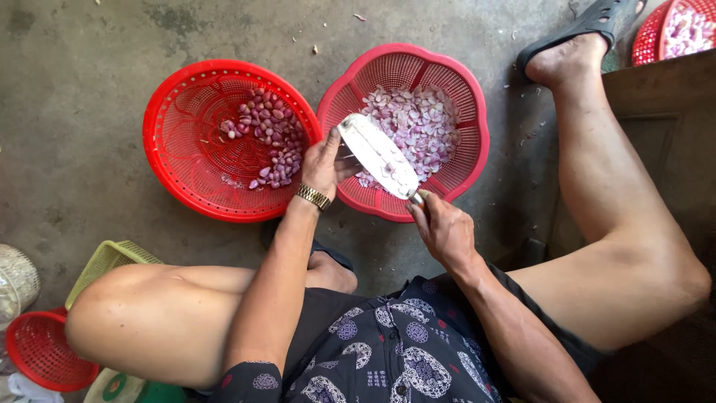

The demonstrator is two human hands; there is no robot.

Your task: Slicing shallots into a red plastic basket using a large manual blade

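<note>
Head view: right hand (445, 230) grip clamped on knife (379, 155), handle hidden; left hand (326, 163) grip unclear.

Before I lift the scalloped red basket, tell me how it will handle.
The scalloped basket is thin perforated plastic, so it will probably flex a little rather than stay rigid. It holds only a shallow layer of sliced shallots, so it is likely light. Those loose slices may slide to one side if it tilts.
</note>
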